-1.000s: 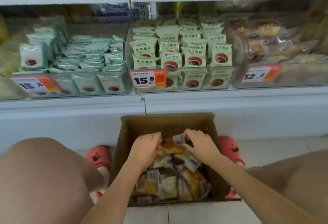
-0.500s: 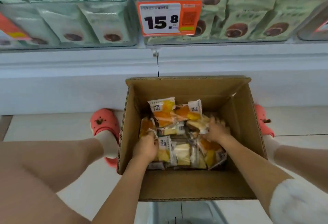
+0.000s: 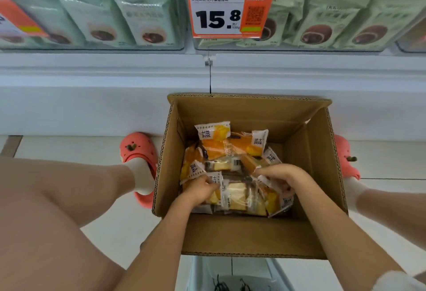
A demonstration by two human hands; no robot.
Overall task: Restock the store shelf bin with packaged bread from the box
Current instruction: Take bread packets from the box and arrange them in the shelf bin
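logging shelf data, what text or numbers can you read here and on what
"15.8" on the orange price tag; its small print and QR code are too blurred to read.
Chinese characters on the bread packs in the box: too small to read surely.
Green packs in the bin: lettering blurred.
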